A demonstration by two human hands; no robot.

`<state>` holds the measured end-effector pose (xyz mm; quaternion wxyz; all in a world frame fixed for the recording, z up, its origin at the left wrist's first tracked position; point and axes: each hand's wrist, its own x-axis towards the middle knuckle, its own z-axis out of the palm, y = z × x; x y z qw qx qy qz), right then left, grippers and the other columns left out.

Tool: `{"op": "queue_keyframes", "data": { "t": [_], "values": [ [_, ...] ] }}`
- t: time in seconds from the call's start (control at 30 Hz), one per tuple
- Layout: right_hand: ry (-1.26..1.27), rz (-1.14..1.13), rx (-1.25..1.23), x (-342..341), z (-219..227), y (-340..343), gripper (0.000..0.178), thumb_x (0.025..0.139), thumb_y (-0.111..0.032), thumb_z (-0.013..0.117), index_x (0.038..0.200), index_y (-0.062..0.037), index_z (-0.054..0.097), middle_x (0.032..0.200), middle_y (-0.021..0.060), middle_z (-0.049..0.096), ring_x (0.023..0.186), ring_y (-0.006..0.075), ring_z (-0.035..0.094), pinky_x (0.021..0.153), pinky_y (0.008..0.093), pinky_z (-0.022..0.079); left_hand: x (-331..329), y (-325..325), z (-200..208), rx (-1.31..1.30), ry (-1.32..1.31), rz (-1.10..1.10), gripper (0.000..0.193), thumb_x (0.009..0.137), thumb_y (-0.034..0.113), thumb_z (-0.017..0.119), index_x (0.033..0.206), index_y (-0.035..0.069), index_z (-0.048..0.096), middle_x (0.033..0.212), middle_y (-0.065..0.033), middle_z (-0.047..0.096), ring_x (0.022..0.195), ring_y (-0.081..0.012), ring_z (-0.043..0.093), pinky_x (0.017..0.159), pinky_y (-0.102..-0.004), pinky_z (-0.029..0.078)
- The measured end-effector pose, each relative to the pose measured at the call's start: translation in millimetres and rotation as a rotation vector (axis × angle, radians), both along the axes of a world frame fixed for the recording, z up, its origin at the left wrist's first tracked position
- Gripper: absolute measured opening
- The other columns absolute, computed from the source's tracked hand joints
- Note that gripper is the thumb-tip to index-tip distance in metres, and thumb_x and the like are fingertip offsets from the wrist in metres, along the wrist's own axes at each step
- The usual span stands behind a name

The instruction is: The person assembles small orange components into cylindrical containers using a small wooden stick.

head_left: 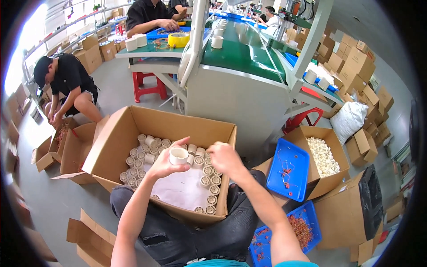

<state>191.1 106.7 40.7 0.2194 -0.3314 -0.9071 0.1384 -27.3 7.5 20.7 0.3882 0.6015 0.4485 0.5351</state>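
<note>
Factory assembly floor | long green conveyor belt [242,55] | person in a black shirt [142,17] at a green-topped bench [153,53] | tall stacks of brown cardboard cartons [356,63] | large open brown cardboard box [182,119] holding many identical white cylinders [205,180] | shallow blue plastic tray [300,161]

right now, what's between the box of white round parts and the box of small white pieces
In the head view: the right leg, the right forearm above it, then a blue tray with a few red parts.
</note>
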Motion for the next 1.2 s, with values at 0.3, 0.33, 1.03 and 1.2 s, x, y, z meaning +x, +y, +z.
{"op": "queue_keyframes", "data": {
  "t": [0.3, 0.33, 1.03, 1.2],
  "values": [
    [0.339, 0.007, -0.291, -67.5, -21.5, 7.0, 0.021, 0.08, -0.001, 0.067, 0.1, 0.0016, 0.073, 0.095, 0.0171, 0.071, 0.081, 0.0269, 0.071, 0.077, 0.0342, 0.056, -29.3, 0.5, -10.5, -0.223, 0.297, 0.27, 0.042, 0.067, 0.022, 0.084, 0.094, 0.002, 0.059, 0.085, -0.007, 0.066, 0.084, -0.015, 0.064, 0.075, -0.0319, 0.051],
    [0.4, -0.039, -0.196, -62.5, -25.7, 8.8, 0.02, 0.079, 0.0, 0.069, 0.099, 0.001, 0.074, 0.094, 0.0162, 0.071, 0.079, 0.0239, 0.071, 0.074, 0.0324, 0.056, -27.3, 1.0, -11.7, -0.232, 0.31, 0.259, 0.043, 0.067, 0.022, 0.084, 0.095, 0.002, 0.059, 0.084, -0.009, 0.066, 0.083, -0.0172, 0.065, 0.075, -0.0335, 0.052],
    [0.919, 0.098, 0.167, -45.6, 2.2, -20.9, 0.023, 0.079, 0.011, 0.069, 0.101, 0.0032, 0.071, 0.098, 0.0117, 0.065, 0.083, 0.0205, 0.065, 0.072, 0.0289, 0.055, -7.5, 14.2, -27.1, 0.389, 0.466, 0.718, 0.059, 0.073, 0.008, 0.081, 0.121, 0.005, 0.047, 0.113, -0.0159, 0.056, 0.102, -0.0346, 0.058, 0.087, -0.0413, 0.048],
    [0.865, 0.241, 0.148, -51.4, -0.8, -30.0, 0.024, 0.077, 0.01, 0.07, 0.101, 0.003, 0.07, 0.097, 0.0123, 0.065, 0.081, 0.0224, 0.066, 0.068, 0.03, 0.055, -12.3, 17.6, -33.3, 0.419, 0.456, 0.74, 0.061, 0.068, 0.001, 0.08, 0.121, 0.005, 0.048, 0.114, -0.0152, 0.055, 0.105, -0.0344, 0.057, 0.09, -0.0414, 0.047]
  ]
}}
